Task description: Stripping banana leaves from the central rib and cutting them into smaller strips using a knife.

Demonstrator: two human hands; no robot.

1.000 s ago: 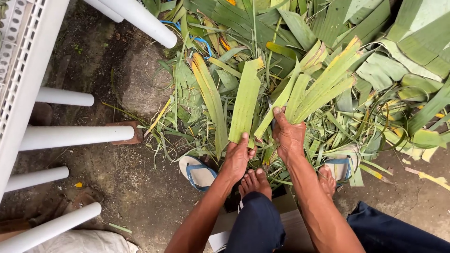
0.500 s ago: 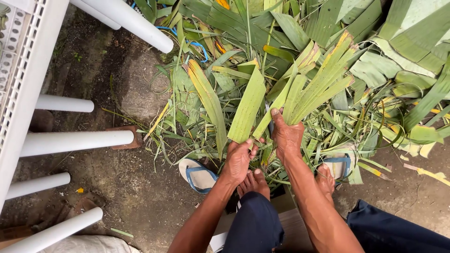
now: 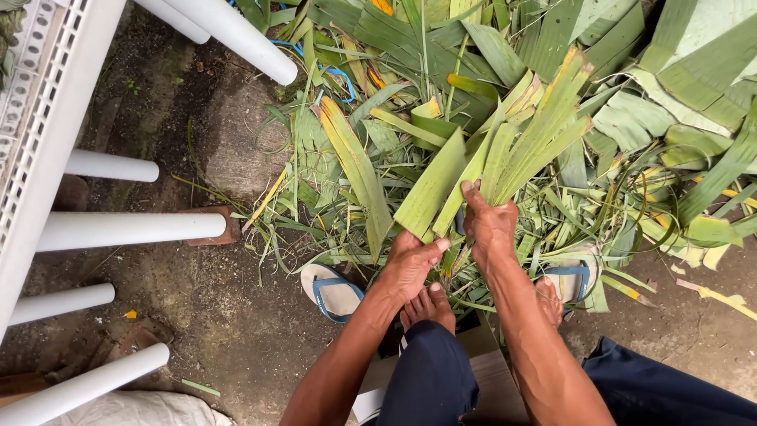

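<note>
Lighting: soft, even daylight, diffuse; no hard-edged shadows. Scene moderately bright. White plastic legs near clipping, brightest area in frame. Pale leaf undersides at upper right slightly washed out. Ground darker, muted, detail retained. Faint shade beneath leaf pile and under forearms. Focus sharp across centre; mild softness toward corners. Slight wide-angle stretch at edges. No motion blur on hands.

Bare forearms and hands, no sleeves showing; dark navy trousers cover both legs, and the feet are bare.
</note>
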